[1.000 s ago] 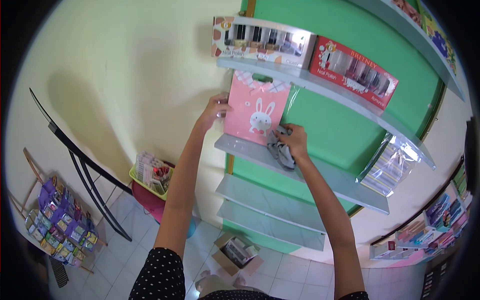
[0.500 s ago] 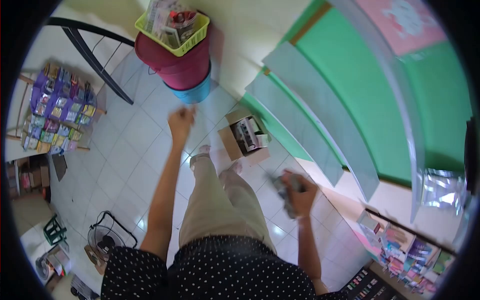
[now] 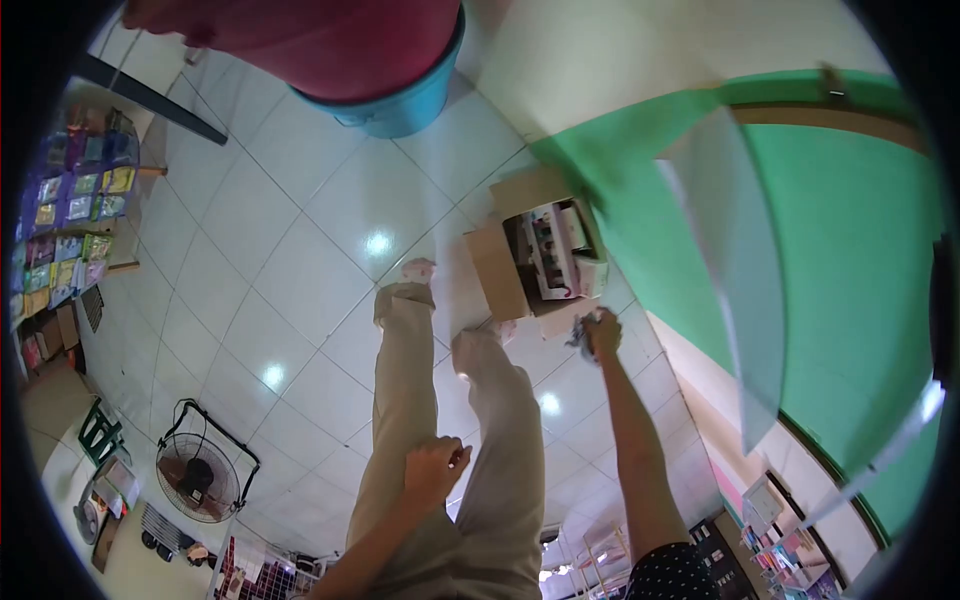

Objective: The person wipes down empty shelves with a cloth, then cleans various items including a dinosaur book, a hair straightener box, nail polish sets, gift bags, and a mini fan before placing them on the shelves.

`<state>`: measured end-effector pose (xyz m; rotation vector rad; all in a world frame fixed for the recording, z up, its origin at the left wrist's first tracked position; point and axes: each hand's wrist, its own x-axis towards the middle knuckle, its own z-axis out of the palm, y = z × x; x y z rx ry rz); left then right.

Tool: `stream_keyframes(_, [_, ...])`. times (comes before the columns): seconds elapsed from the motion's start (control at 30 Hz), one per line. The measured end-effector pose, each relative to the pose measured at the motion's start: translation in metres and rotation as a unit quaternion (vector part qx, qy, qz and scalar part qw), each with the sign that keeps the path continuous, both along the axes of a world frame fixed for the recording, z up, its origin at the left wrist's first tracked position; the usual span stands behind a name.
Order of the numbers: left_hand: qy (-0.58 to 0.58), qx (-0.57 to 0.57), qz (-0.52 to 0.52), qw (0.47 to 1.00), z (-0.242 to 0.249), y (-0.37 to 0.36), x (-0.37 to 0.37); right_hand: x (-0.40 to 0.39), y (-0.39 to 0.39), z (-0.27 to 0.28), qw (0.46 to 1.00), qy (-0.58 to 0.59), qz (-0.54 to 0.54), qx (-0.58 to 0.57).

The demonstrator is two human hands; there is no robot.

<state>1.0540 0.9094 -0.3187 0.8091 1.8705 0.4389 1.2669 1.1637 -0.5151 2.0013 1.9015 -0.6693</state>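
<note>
My right hand (image 3: 603, 332) is closed round a crumpled grey cloth (image 3: 582, 338), just below the near right corner of an open cardboard box (image 3: 497, 272). Inside that box lie a white and pink package (image 3: 548, 250) and smaller white boxes (image 3: 591, 277). My left hand (image 3: 437, 468) is at my left thigh, its fingers curled; whether anything is in them is too small to tell. Both my feet are on the tiled floor to the left of the box.
A maroon tub (image 3: 350, 45) stands in a blue bucket (image 3: 405, 108) at the top. Grey shelves (image 3: 735, 270) project from the green wall (image 3: 840, 260) at right. A floor fan (image 3: 199, 476) is lower left, a rack of packets (image 3: 75, 210) at far left.
The view has come lower and closer to the box. My right hand has moved up toward the box with the cloth. My left hand has dropped from near the bucket to my thigh.
</note>
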Motion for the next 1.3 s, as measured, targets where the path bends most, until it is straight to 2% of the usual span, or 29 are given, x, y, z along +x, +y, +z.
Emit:
stream_keyframes(0.07, [0.002,0.009,0.005,1.0,-0.004,-0.007,0.006,-0.006,0.021,-0.016,0.997,-0.044,-0.058,-0.012])
stream_keyframes(0.17, [0.009,0.009,0.0,1.0,-0.005,-0.021,0.009,0.028,0.037,-0.08,0.996,0.026,-0.078,0.042])
stream_keyframes(0.23, [0.013,0.012,-0.001,1.0,-0.005,-0.024,0.008,0.029,0.041,-0.098,0.995,0.039,-0.069,0.059])
stream_keyframes(0.3, [0.013,0.005,-0.002,1.0,-0.003,-0.022,0.004,0.016,0.046,-0.086,0.99,-0.035,-0.129,0.05])
stream_keyframes(0.33, [0.014,0.008,-0.003,1.0,-0.004,-0.02,0.002,0.016,0.044,-0.086,0.99,-0.034,-0.131,0.05])
stream_keyframes(0.4, [0.015,0.012,-0.01,1.0,-0.006,-0.02,0.001,0.017,0.049,-0.082,0.989,-0.004,-0.144,0.019])
stream_keyframes(0.57, [0.008,-0.005,-0.02,1.0,-0.003,-0.024,-0.004,0.008,0.038,-0.063,0.981,0.065,-0.18,0.043])
stream_keyframes(0.63, [0.023,-0.001,-0.013,1.0,-0.005,-0.03,-0.003,0.008,0.033,-0.051,0.983,0.073,-0.135,0.096])
stream_keyframes(0.8, [0.011,-0.02,-0.029,0.999,-0.003,-0.028,-0.007,0.01,0.022,-0.006,0.972,0.077,-0.155,0.158])
stream_keyframes(0.93, [-0.007,-0.018,-0.009,1.0,-0.001,-0.024,-0.011,0.008,0.008,0.06,0.964,0.098,-0.11,0.223])
stream_keyframes(1.0, [-0.003,-0.023,0.005,1.0,0.005,-0.014,-0.015,0.005,-0.004,0.108,0.967,0.131,-0.084,0.201])
stream_keyframes(1.03, [-0.055,-0.051,0.01,0.997,0.008,-0.008,-0.02,0.001,-0.011,0.139,0.975,0.141,-0.101,0.137])
stream_keyframes(1.07, [-0.046,-0.027,0.01,0.999,0.012,0.0,-0.024,-0.006,-0.017,0.173,0.978,0.154,-0.116,0.075])
stream_keyframes(1.13, [0.052,0.139,-0.035,0.988,0.027,0.02,-0.032,-0.016,-0.031,0.243,0.969,0.243,0.011,0.041])
stream_keyframes(1.17, [0.057,0.157,-0.089,0.982,0.045,0.036,-0.04,-0.024,-0.035,0.281,0.961,0.256,-0.05,-0.095])
stream_keyframes(1.2, [0.07,0.194,-0.097,0.974,0.067,0.052,-0.047,-0.027,-0.043,0.311,0.945,0.288,-0.039,-0.15])
stream_keyframes(1.27, [-0.115,0.273,-0.142,0.945,0.114,0.081,-0.054,-0.038,-0.056,0.375,0.928,0.309,0.033,-0.204])
stream_keyframes(1.3, [-0.106,0.304,-0.173,0.931,0.134,0.09,-0.053,-0.041,-0.061,0.401,0.915,0.355,0.098,-0.165])
